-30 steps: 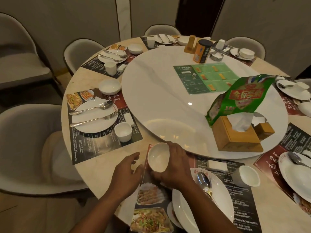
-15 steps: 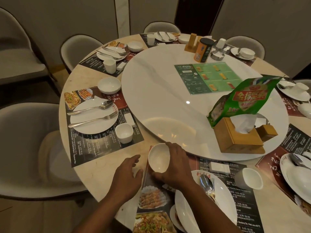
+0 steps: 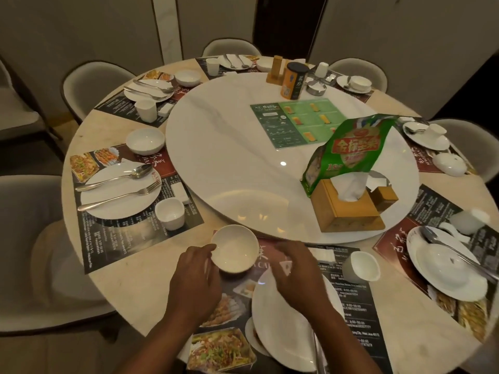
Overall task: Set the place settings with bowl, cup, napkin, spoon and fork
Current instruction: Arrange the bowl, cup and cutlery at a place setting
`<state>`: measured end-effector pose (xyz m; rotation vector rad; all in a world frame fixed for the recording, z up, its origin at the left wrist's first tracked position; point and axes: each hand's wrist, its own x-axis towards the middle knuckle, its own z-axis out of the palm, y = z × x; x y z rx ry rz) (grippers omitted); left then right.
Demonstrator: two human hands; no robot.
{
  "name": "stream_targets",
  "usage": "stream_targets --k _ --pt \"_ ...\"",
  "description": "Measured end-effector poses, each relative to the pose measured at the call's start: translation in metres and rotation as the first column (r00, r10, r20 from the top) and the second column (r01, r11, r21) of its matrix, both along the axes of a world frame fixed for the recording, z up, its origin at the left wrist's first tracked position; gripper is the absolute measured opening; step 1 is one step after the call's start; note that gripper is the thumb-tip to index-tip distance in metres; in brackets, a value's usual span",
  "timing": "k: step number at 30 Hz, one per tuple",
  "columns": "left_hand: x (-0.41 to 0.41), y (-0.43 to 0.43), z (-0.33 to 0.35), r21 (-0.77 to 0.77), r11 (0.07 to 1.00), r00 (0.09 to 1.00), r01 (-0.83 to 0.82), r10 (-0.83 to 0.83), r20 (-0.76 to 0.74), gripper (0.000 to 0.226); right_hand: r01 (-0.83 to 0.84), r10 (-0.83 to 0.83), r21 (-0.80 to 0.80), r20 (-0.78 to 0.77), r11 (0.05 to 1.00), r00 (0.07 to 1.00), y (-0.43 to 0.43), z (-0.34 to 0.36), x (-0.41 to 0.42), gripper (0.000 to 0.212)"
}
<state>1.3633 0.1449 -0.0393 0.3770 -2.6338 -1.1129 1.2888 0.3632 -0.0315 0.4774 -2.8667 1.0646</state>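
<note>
Centrally, a white bowl (image 3: 234, 249) stands upright at the far left corner of the nearest placemat (image 3: 351, 306), just short of the rim of the marble turntable (image 3: 229, 157). The left hand (image 3: 194, 276) holds it from the left. The thumb (image 3: 209, 248) lies against the rim, and the other fingers (image 3: 213, 267) curl narrowly against the lower wall.

The right hand (image 3: 295, 271) hovers to the right of the bowl, apart from it. Its fingers are loosely spread and hold nothing. Its outline is blurred, so contact with the placemat below cannot be told.

Under the right wrist lies a white plate (image 3: 280, 327). A white cup (image 3: 360, 267) stands on the same mat to the right, with a folded napkin (image 3: 322, 256) between the cup and the right hand.

On the turntable, a wooden tissue box (image 3: 345, 211) sits near the edge with a green bag (image 3: 351, 149) leaning over it.

To the left, on the round table (image 3: 129, 287), a neighbouring setting shows a side plate (image 3: 108, 209) bearing a spoon (image 3: 116, 178) and a fork (image 3: 121, 195). A second cup (image 3: 170, 213) and a second bowl (image 3: 145, 141) stand beside it.
</note>
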Motion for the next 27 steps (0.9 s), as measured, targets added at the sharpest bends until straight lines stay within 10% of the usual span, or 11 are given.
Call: stream_targets --k 13,27 --pt "0.024 0.113 0.002 0.128 0.976 0.973 0.178 -0.194 0.123 0.038 0.079 -0.186 0.351 0.282 0.933 0.941 0.095 -0.018 0.064 0.022" --pt "0.020 0.166 0.012 0.270 0.961 0.890 -0.059 -0.071 0.449 0.024 0.184 -0.214 0.108 0.481 0.977 0.850 0.103 -0.020 0.054 0.021"
